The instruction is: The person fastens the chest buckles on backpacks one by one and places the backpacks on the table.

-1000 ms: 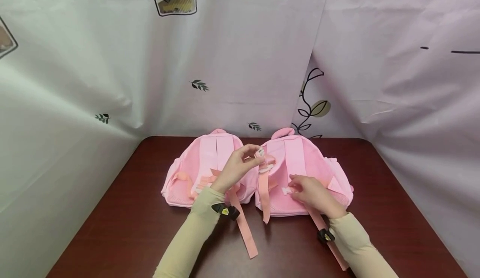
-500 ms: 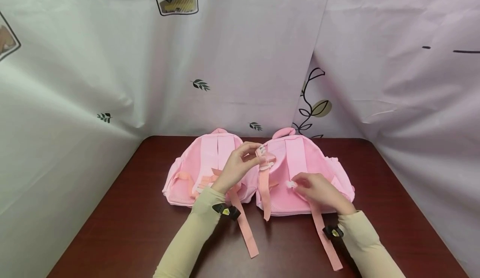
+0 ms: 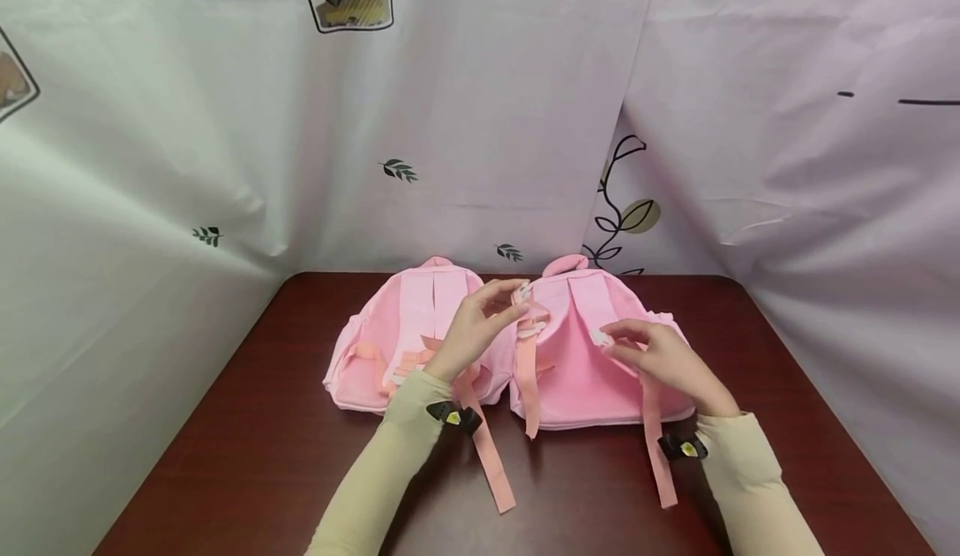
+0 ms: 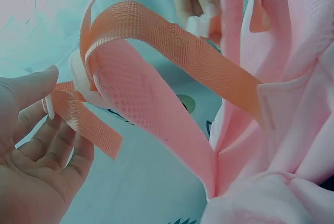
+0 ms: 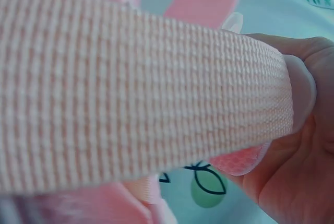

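Observation:
Two pink backpacks lie side by side on the table, straps facing up. Over the right backpack point(image 3: 577, 393), my left hand point(image 3: 476, 331) pinches a small white plastic buckle point(image 3: 522, 292) on a short orange webbing end point(image 4: 94, 130). My right hand point(image 3: 667, 360) grips another white buckle point(image 3: 602, 338) at the lower end of that bag's right shoulder strap point(image 3: 592, 299). In the right wrist view, wide webbing point(image 5: 135, 98) covers much of this buckle. A second white piece point(image 3: 531, 329) hangs below the left hand, with webbing dangling from it.
The left backpack point(image 3: 360, 339) lies close beside the right one, its orange straps loose. One webbing tail point(image 3: 489, 460) reaches toward the front of the dark red table point(image 3: 247, 456). A printed cloth backdrop point(image 3: 480, 122) stands behind and at both sides.
My right hand has moved up and to the right, lifting the right shoulder strap's buckle and drawing its webbing tail along. My left hand has stayed nearly in place, still pinching its buckle.

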A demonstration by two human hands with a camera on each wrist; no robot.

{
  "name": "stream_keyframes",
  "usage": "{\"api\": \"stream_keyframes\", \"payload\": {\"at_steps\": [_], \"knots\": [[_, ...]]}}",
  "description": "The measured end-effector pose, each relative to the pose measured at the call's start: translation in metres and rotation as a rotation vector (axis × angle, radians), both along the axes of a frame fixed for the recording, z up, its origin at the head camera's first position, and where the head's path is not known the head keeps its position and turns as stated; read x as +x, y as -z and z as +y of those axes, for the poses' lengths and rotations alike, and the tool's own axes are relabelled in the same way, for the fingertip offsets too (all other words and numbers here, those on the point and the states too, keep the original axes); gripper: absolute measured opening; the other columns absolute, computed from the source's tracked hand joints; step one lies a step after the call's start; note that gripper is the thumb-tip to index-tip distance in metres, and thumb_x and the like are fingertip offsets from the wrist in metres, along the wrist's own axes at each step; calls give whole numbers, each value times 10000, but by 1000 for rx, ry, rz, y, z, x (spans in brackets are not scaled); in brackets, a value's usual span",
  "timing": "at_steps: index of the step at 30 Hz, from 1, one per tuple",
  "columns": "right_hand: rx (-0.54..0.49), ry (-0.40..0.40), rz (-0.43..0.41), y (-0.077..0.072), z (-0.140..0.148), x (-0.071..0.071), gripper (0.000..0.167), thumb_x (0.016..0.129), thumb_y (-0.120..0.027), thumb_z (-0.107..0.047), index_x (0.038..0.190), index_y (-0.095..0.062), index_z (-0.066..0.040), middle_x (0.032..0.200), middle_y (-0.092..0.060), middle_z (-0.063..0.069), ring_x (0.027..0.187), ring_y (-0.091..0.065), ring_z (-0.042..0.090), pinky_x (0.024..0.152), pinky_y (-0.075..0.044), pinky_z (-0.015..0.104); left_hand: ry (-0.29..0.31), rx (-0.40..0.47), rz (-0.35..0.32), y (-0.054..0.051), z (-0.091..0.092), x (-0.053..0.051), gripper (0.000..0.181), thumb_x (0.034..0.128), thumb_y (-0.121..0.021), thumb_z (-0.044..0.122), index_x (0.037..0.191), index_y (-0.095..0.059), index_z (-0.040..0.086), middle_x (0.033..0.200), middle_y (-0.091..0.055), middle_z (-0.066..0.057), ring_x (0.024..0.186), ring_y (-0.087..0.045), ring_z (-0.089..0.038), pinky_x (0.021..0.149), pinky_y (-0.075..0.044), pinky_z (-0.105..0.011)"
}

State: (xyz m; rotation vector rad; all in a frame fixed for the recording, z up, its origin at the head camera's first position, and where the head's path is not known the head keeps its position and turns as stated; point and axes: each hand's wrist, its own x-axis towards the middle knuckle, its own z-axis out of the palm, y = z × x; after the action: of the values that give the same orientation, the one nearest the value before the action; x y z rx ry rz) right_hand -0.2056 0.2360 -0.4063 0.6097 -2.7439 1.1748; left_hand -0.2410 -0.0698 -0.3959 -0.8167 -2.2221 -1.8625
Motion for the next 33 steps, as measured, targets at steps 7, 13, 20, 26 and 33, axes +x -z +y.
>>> {"api": "stream_keyframes", "payload": {"at_steps": [7, 13, 20, 26, 33], "knots": [[-13, 90, 4, -16, 1, -4, 341, 907, -777, -247, 1206, -731, -91, 1141, -726, 100, 1086, -681, 325, 914, -532, 479, -9, -92, 94, -3, 7, -1, 361, 966, -706, 240, 1302, -666, 115, 1004, -651, -1, 822, -612, -165, 722, -501, -269], [-81, 93, 41, -21, -5, -8, 344, 905, -782, -237, 1207, -728, -83, 1156, -722, 105, 1090, -673, 332, 945, -514, 522, -7, -104, 128, -3, 16, 4, 353, 946, -732, 244, 1286, -688, 160, 1088, -682, 55, 816, -595, -138, 707, -491, -253], [-117, 104, 71, -21, -10, -8, 330, 889, -799, -245, 1182, -742, -105, 1122, -732, 64, 1005, -666, 205, 907, -525, 325, 10, -142, 138, 0, 23, 6, 344, 934, -747, 250, 1263, -707, 162, 1146, -684, 41, 916, -595, -117, 815, -498, -264], [-108, 97, 108, -21, -14, -5, 309, 863, -822, -195, 1153, -755, -115, 1086, -740, 38, 937, -647, 190, 847, -472, 210, 13, -148, 118, 3, 27, 9, 381, 917, -766, 267, 1273, -707, 145, 974, -697, -33, 932, -599, -91, 826, -487, -246], [-85, 79, 132, -23, -15, -4, 309, 851, -830, -162, 1146, -759, -109, 1084, -739, 33, 946, -637, 196, 844, -458, 156, 4, -138, 114, 5, 30, 10, 364, 889, -797, 281, 1192, -671, 122, 684, -549, 42, 615, -488, -88, 555, -405, -238]]}}
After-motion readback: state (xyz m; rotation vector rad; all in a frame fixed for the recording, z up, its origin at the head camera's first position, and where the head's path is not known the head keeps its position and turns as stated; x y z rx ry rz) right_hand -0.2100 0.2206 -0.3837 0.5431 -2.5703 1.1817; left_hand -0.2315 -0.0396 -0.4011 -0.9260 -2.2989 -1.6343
